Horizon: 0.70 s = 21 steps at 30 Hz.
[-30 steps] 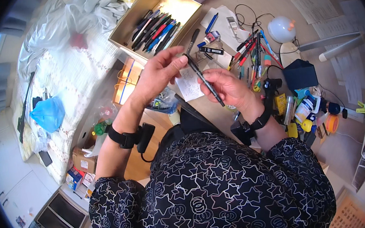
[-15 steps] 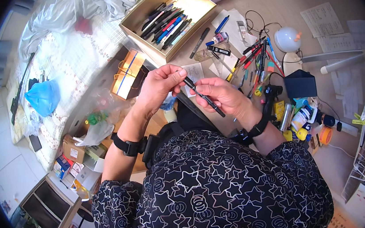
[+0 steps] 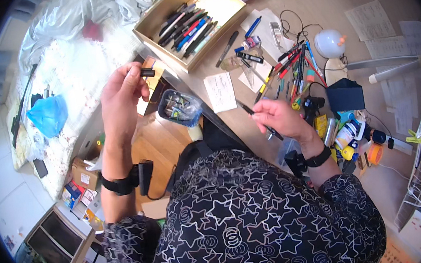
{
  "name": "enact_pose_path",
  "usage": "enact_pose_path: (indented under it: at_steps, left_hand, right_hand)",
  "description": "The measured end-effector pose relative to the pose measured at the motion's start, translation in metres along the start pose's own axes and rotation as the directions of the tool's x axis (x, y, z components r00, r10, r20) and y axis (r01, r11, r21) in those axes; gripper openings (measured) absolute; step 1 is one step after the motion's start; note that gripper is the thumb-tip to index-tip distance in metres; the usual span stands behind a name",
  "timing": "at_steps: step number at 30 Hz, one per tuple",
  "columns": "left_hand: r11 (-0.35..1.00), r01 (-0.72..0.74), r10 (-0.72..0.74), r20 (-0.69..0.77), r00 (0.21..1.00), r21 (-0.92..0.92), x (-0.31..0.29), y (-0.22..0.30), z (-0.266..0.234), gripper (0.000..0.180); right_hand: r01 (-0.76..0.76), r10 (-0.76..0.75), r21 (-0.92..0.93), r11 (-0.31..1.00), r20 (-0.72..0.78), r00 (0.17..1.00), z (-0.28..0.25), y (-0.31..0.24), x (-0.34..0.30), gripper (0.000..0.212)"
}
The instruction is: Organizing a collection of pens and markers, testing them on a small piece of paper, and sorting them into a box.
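My left hand point(image 3: 120, 92) is raised to the left, its thumb and fingers pinched on a black pen cap point(image 3: 148, 72). Apart from it, over the desk edge, my right hand point(image 3: 275, 117) grips a slim black pen point(image 3: 245, 108) that slants down to the right. Between the hands lies a small sheet of written paper point(image 3: 221, 92). Below the left hand stands a dark blue bin point(image 3: 161, 109) holding small pieces. Beyond them, a gold box point(image 3: 212, 0) contains a pile of pens point(image 3: 189, 30).
Loose pens and markers point(image 3: 298, 65) lie scattered right of the paper. A white round lamp point(image 3: 328, 43), a dark blue holder point(image 3: 345, 95) and several bottles point(image 3: 347, 135) occupy the desk's right. At left is a bed with a blue plastic bag point(image 3: 47, 115).
My hands, together on the pen before, are now apart. The left moved up and left with the cap; the right moved slightly right and down with the pen. The bin has come into sight.
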<state>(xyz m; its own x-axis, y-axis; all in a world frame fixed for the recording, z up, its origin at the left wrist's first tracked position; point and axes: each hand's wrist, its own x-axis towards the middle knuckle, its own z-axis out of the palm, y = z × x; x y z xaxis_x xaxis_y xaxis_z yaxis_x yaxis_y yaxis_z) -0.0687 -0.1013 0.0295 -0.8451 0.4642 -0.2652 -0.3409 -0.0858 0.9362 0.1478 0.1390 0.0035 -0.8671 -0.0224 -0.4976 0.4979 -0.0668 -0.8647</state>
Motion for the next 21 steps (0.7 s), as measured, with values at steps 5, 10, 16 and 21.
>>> enact_pose_path:
  at_steps: [5,10,16,21]
  left_hand:
    - [0.975,0.111,-0.086,0.134,0.987,-0.194,0.003,-0.021,0.009,0.018]
    - [0.917,0.254,-0.191,0.222,0.956,-0.306,-0.007,-0.047,0.018,0.014]
    - [0.850,0.363,-0.260,0.294,0.920,-0.383,-0.013,-0.058,0.017,0.012]
    - [0.855,0.392,-0.306,0.278,0.910,-0.339,-0.016,-0.064,0.017,0.014]
  right_hand:
    - [0.001,-0.018,0.233,0.973,0.068,0.998,0.008,-0.027,-0.002,0.021]
    - [0.031,-0.060,0.279,0.960,0.096,0.994,0.015,-0.031,0.004,0.025]
    - [0.020,-0.044,0.208,0.978,0.112,0.993,0.026,-0.026,0.015,0.024]
    - [0.133,-0.144,0.137,0.982,0.076,0.987,0.032,-0.013,0.024,0.023]
